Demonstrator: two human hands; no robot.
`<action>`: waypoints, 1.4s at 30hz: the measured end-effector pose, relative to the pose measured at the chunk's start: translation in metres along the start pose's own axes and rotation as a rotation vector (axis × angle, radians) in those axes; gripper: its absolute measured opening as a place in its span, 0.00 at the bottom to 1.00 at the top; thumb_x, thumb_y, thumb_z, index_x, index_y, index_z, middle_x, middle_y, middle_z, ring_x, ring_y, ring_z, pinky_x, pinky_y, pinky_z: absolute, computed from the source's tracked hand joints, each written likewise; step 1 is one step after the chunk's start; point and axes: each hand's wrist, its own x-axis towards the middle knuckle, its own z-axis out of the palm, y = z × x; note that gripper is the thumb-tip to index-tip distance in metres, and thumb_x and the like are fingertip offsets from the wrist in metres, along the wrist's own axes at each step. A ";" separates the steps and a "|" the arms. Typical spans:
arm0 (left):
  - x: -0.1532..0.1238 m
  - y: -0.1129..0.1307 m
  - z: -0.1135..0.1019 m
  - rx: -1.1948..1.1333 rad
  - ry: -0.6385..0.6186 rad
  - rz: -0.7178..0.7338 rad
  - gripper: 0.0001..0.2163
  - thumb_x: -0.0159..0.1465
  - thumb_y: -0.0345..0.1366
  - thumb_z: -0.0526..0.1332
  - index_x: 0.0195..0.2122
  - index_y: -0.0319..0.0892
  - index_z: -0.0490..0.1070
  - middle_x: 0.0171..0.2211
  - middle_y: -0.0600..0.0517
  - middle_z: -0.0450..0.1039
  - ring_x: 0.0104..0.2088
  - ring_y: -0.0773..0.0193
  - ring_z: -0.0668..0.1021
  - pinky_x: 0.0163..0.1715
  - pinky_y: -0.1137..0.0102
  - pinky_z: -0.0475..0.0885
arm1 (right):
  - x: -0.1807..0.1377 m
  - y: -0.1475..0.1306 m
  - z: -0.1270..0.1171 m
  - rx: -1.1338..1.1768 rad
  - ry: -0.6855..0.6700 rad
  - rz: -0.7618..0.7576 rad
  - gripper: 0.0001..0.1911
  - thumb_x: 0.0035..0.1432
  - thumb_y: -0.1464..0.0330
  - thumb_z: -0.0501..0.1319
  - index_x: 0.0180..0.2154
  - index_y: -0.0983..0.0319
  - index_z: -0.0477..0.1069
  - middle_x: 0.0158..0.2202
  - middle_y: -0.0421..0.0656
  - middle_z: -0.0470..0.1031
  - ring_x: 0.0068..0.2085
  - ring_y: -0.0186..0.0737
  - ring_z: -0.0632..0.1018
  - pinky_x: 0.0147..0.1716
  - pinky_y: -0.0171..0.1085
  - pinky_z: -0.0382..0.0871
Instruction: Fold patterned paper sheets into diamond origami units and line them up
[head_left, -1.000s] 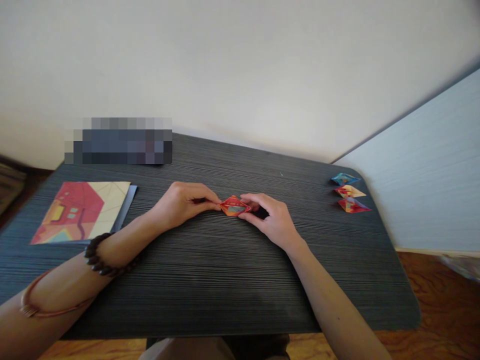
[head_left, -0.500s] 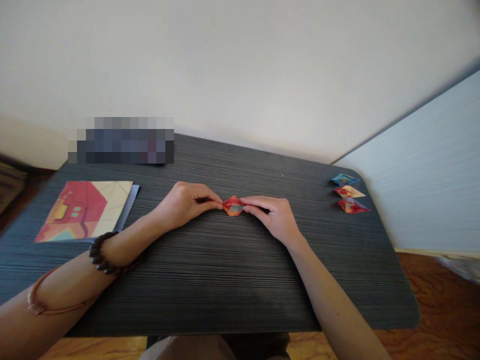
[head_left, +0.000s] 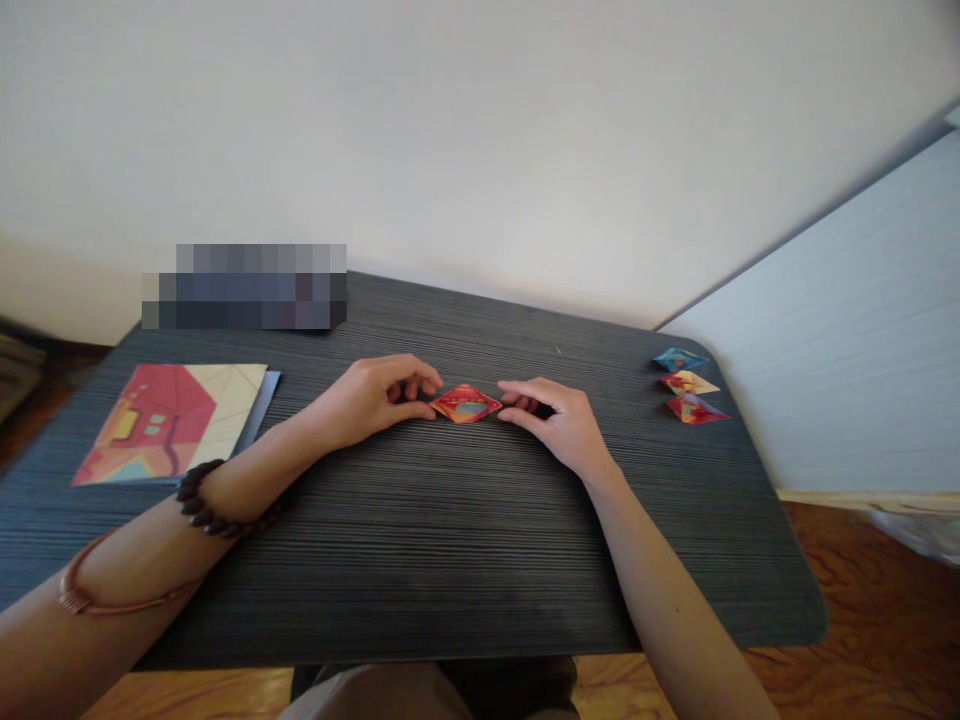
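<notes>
A small red and orange folded paper boat [head_left: 466,405], pointed at both ends, lies on the dark table between my hands. My left hand [head_left: 382,398] is at its left point, thumb and fingers apart, the thumb tip close to the paper. At the right point is my right hand [head_left: 555,415], its thumb and forefinger also parted, just off the paper. Neither hand grips the boat. Three similar folded papers stand in a column at the table's right side: a blue one [head_left: 679,359], a cream and red one [head_left: 690,383] and a red one [head_left: 699,408].
A stack of printed paper sheets [head_left: 169,420], red and cream on top, lies at the left of the dark grained table [head_left: 450,560]. Behind it is a blurred-out object [head_left: 247,290]. A white wall [head_left: 480,150] borders the back, a pale panel [head_left: 847,330] the right.
Both hands have released the ends of the paper boat and opened slightly away from it. The boat stays in place, its two points now showing.
</notes>
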 end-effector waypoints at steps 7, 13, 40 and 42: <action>0.000 -0.002 0.000 -0.027 -0.053 0.012 0.12 0.59 0.46 0.61 0.38 0.45 0.75 0.29 0.55 0.75 0.25 0.70 0.70 0.26 0.75 0.64 | 0.001 -0.005 0.002 0.016 -0.019 -0.036 0.08 0.57 0.65 0.62 0.39 0.54 0.77 0.38 0.40 0.79 0.37 0.36 0.78 0.40 0.37 0.71; 0.001 0.000 0.000 -0.091 -0.068 -0.056 0.13 0.58 0.47 0.61 0.39 0.45 0.76 0.31 0.55 0.78 0.26 0.69 0.74 0.27 0.75 0.66 | 0.001 -0.009 0.003 0.115 0.051 0.118 0.07 0.56 0.63 0.63 0.36 0.55 0.78 0.34 0.39 0.80 0.35 0.37 0.79 0.38 0.38 0.71; 0.010 0.025 0.033 0.257 -0.081 0.057 0.17 0.66 0.46 0.49 0.30 0.46 0.74 0.26 0.56 0.76 0.29 0.65 0.75 0.31 0.73 0.65 | -0.131 0.043 -0.158 0.096 0.470 0.566 0.19 0.49 0.60 0.66 0.42 0.63 0.77 0.39 0.48 0.79 0.35 0.42 0.81 0.33 0.39 0.79; 0.013 0.028 0.036 0.282 -0.090 0.011 0.18 0.66 0.47 0.48 0.32 0.46 0.74 0.27 0.56 0.76 0.30 0.65 0.76 0.30 0.73 0.65 | -0.145 0.053 -0.171 0.053 0.516 0.583 0.20 0.48 0.58 0.67 0.42 0.63 0.77 0.38 0.47 0.80 0.35 0.42 0.81 0.35 0.40 0.79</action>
